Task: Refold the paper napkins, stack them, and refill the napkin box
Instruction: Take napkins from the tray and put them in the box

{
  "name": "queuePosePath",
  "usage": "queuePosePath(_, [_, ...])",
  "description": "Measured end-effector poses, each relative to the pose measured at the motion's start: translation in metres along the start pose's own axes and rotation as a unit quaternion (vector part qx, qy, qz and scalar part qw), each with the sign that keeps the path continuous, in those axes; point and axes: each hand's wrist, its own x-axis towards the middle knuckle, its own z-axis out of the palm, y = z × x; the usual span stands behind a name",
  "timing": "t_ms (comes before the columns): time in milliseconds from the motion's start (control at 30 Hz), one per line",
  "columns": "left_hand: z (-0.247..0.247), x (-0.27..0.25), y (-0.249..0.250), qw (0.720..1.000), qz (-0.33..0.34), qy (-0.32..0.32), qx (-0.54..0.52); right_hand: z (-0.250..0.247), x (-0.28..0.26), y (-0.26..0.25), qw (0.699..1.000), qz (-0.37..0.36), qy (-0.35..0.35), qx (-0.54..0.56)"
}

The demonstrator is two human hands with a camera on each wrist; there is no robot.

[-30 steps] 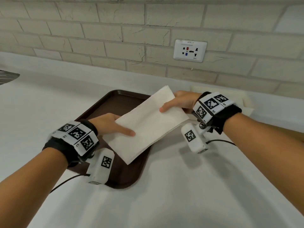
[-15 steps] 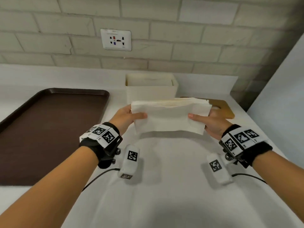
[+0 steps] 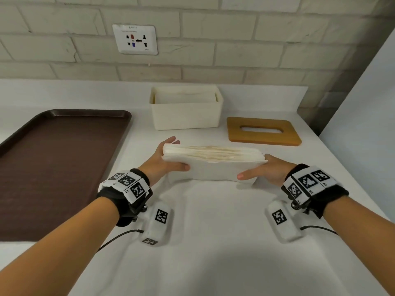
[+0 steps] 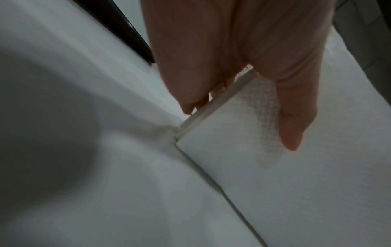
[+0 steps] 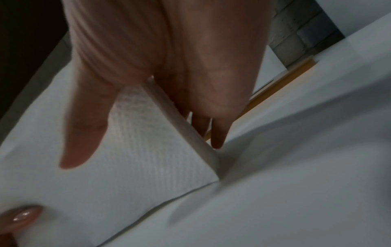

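- A second ago both hands pressed one napkin flat; now the left hand [image 3: 168, 162] and right hand [image 3: 266, 170] clamp the ends of a thick white paper napkin stack [image 3: 213, 160], standing on edge between them.
- The open cream plastic napkin box [image 3: 186, 116] waits just beyond the hands, so loading looks next.

The thick stack of white paper napkins [image 3: 213, 165] looks soft and matt, its broad face embossed with a fine ribbed weave [image 5: 135, 143], its layered edges slightly yellowed. Beyond the stack, the open cream plastic napkin box [image 3: 186, 116] has smooth, dull walls. Right of that box lies a flat honey-coloured wooden lid [image 3: 264, 130] with a slot, satin and even-grained. Left of the box, the dark brown plastic tray [image 3: 53, 167] has a faintly textured bed and a slightly glossy rim. The white counter [image 3: 213, 242] is smooth and matt. Behind the box, the pale brick wall [image 3: 235, 39] is rough and chalky, and its white plastic socket plate [image 3: 135, 39] shines a little.
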Motion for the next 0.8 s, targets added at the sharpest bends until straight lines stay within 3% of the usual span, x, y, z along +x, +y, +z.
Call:
queuePosePath(100, [-0.001, 0.003, -0.002, 0.999, -0.009, 0.027, -0.024, 0.0, 0.015, 0.001, 0.998, -0.029, -0.004, 0.048])
queuePosePath(233, [0.001, 0.001, 0.001, 0.995, -0.038, -0.057, 0.072, 0.003, 0.027, 0.006, 0.995, -0.011, -0.044, 0.088])
queuePosePath(467, [-0.01, 0.001, 0.002, 0.989, -0.045, -0.091, 0.103, -0.004, 0.03, 0.01, 0.99, -0.022, -0.11, 0.086])
queuePosePath(633, [-0.012, 0.005, 0.005, 0.996, -0.05, -0.052, 0.059, -0.006, 0.035, 0.006, 0.993, -0.03, -0.099, 0.053])
queuePosePath(800, [-0.008, 0.007, 0.009, 0.991, -0.041, -0.028, 0.126, -0.003, 0.038, -0.004, 0.995, -0.052, -0.063, 0.057])
